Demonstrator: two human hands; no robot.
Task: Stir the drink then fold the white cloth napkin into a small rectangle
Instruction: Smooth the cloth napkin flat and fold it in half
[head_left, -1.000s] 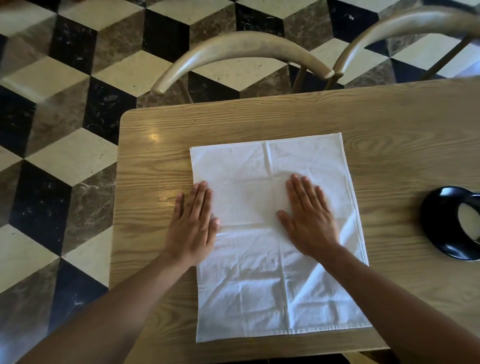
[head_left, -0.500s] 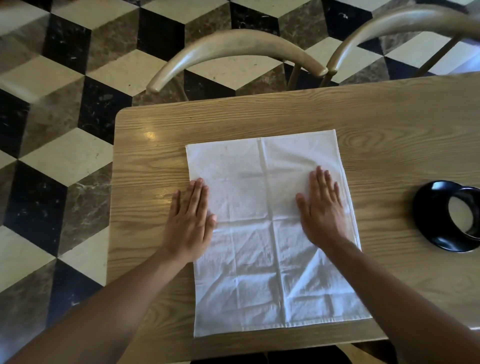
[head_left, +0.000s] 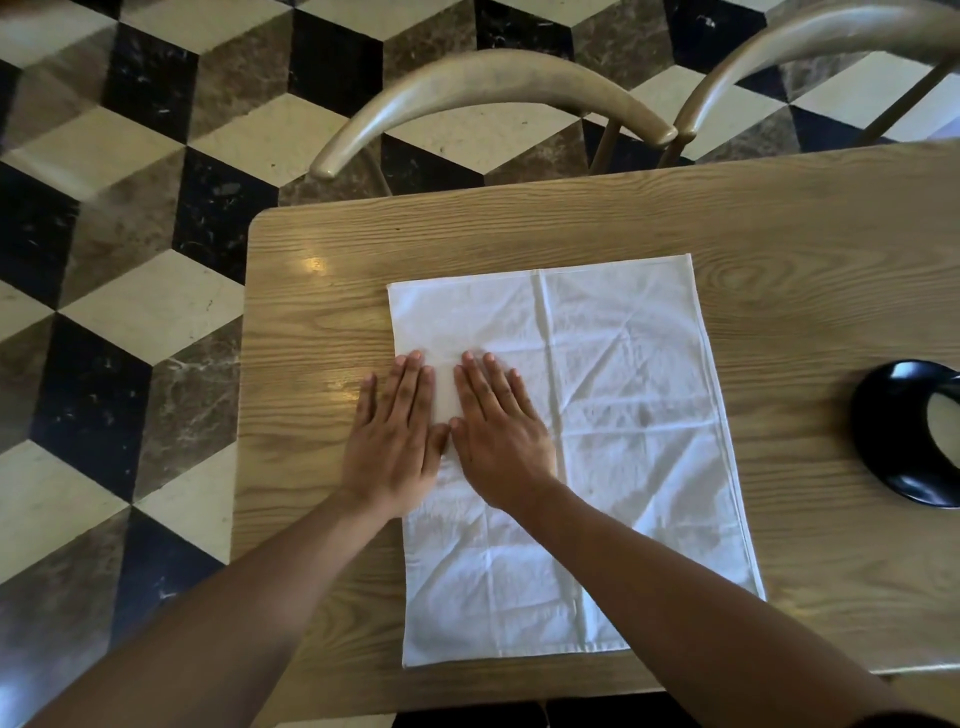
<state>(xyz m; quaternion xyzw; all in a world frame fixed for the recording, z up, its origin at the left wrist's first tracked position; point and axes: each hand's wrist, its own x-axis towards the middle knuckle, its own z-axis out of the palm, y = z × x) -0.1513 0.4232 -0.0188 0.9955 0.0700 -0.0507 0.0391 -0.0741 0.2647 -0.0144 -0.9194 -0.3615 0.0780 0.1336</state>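
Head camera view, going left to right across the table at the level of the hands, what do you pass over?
Bare wooden table → left hand, flat across the napkin's left edge → right hand, flat on the cloth → open stretch of white napkin → bare wood again → black dish at the right frame edge.

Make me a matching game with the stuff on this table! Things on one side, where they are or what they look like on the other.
Things:
1. white napkin
2. black dish
3. left hand
4. wooden chair

Places or states:
a. half on the cloth's left edge, half on the table
b. at the right edge of the view
c. spread flat, creased
d. behind the table's far edge

Pairs: 1-c, 2-b, 3-a, 4-d
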